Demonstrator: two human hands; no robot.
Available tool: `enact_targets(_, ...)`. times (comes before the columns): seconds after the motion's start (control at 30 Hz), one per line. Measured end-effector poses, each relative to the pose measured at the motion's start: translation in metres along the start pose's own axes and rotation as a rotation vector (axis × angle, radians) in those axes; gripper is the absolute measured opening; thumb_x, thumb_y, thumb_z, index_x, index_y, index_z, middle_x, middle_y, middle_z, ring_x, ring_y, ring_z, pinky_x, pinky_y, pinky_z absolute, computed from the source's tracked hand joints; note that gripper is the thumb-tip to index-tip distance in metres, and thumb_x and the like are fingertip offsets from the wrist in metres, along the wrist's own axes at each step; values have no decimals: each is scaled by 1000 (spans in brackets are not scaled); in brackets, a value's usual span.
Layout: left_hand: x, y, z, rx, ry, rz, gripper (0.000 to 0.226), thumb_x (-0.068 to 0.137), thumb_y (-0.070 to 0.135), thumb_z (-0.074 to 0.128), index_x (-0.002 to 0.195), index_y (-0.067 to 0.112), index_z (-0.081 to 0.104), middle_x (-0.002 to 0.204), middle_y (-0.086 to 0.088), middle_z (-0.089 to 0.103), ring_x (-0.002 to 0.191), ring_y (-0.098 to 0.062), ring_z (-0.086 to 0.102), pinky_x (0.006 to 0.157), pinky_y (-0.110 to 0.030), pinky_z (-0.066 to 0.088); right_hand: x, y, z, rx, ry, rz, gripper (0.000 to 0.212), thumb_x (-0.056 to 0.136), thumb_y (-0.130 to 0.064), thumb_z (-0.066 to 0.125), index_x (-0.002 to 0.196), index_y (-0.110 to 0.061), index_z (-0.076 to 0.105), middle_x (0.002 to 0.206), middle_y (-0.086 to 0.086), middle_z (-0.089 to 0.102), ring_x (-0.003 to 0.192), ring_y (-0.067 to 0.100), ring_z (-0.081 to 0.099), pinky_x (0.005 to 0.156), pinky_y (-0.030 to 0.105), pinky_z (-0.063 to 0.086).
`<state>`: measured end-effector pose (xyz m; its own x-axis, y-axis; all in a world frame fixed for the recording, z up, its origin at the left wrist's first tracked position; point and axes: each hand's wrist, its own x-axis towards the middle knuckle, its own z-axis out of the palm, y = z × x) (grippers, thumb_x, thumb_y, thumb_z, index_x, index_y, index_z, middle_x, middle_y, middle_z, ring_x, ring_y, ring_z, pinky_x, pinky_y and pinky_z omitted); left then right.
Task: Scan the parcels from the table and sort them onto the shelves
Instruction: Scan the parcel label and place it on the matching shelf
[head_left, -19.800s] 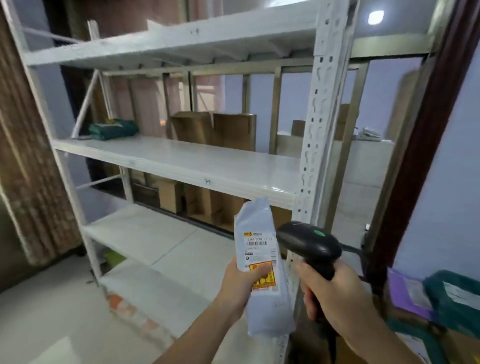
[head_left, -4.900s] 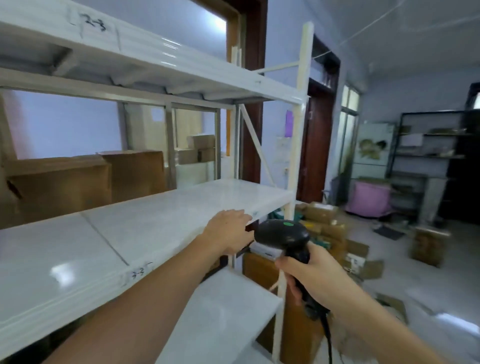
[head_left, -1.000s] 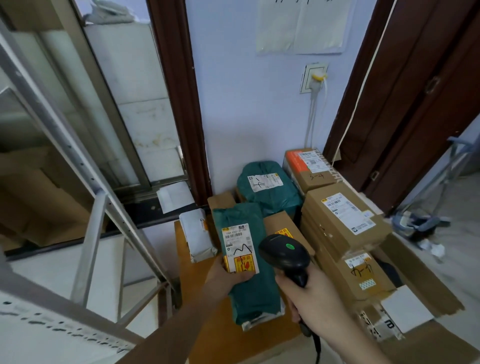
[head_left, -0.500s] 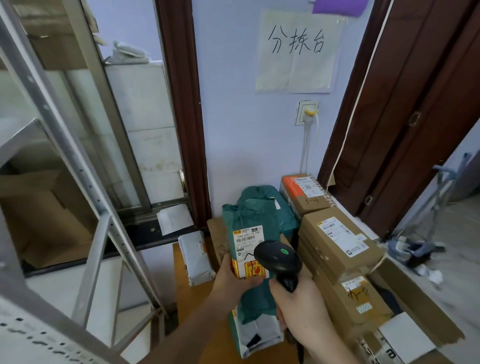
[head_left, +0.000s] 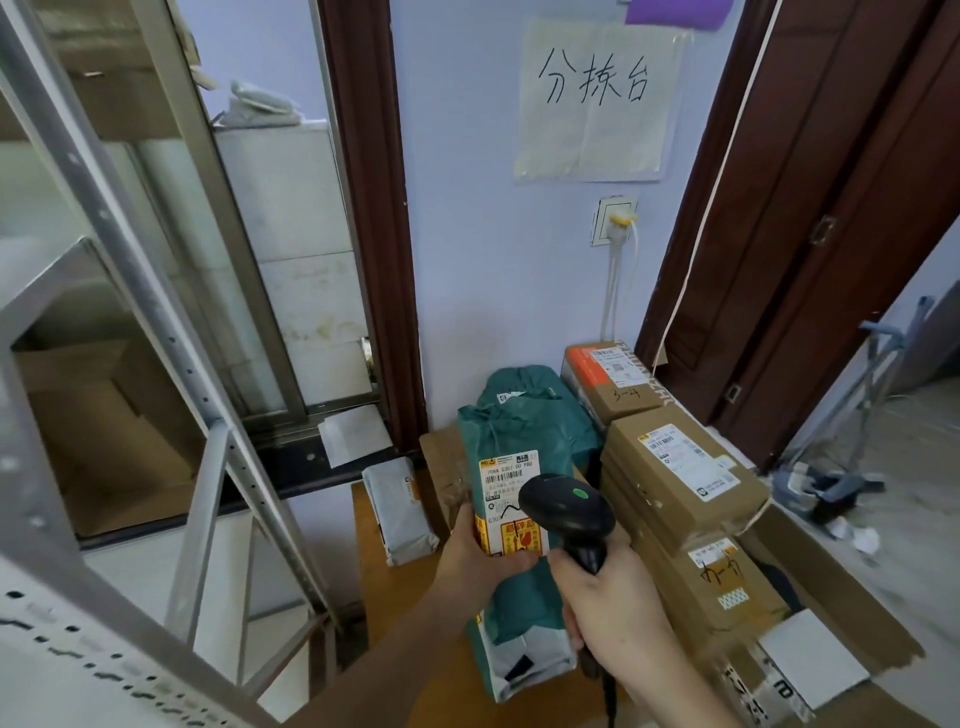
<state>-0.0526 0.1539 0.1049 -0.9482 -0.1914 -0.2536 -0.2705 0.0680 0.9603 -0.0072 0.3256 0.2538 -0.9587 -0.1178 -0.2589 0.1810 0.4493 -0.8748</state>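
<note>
My left hand (head_left: 475, 558) grips a green plastic parcel (head_left: 511, 457) upright above the wooden table (head_left: 405, 613), its white and yellow label facing me. My right hand (head_left: 608, 608) holds a black barcode scanner (head_left: 566, 512) by the handle, its head right in front of the label's lower right part. On the table lie a grey bag parcel (head_left: 402, 512), another green parcel (head_left: 540, 395) at the back and several stacked cardboard boxes (head_left: 680, 478) on the right.
The grey metal shelf frame (head_left: 156, 332) fills the left side, with a white shelf board edge (head_left: 104, 670) at lower left. A paper sign (head_left: 592, 98) hangs on the wall above a socket. A dark wooden door (head_left: 831, 208) stands on the right.
The green parcel has come up off the table and stands higher and more upright in my left hand. The scanner has stayed in front of its label. My view has tilted upward.
</note>
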Motion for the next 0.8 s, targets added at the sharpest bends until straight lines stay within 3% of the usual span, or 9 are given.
enact_targets(0.2,-6,-2,-5,0,0,19,82,57,38,102,123,35,54,119,9,74,111,-9,70,98,-40,60,-16,-3,9,-52,7,-8,23,88,-31,64,78,-11,59,57,11,56,52,23,56,61,45,54)
enact_targets(0.37,-22,-3,-14,-12,-47,36,87,52,46,103,125,41,54,116,19,75,104,4,71,86,-24,55,-34,-8,22,-30,47,-16,13,89,-25,67,85,-15,58,59,10,58,50,21,56,56,33,48)
enact_targets(0.57,-40,-13,-40,-52,-62,-23,82,59,35,103,124,39,54,116,13,76,106,-7,73,96,-41,61,-56,-15,30,-55,22,-33,9,92,-22,65,91,-19,56,61,9,58,39,10,54,44,25,46)
enact_targets(0.7,-64,-12,-56,-25,3,-23,69,71,18,98,121,32,53,120,8,72,106,-5,70,86,-28,61,-68,-18,32,-126,-44,-124,12,94,-25,62,85,-19,57,60,3,59,50,13,56,54,29,49)
enact_targets(0.8,-92,-7,-67,-97,76,-46,67,74,11,94,123,31,53,122,9,71,112,-8,68,88,-28,62,-79,-15,35,-175,-131,-213,14,96,-24,62,83,-23,57,57,-2,56,47,8,52,54,23,45)
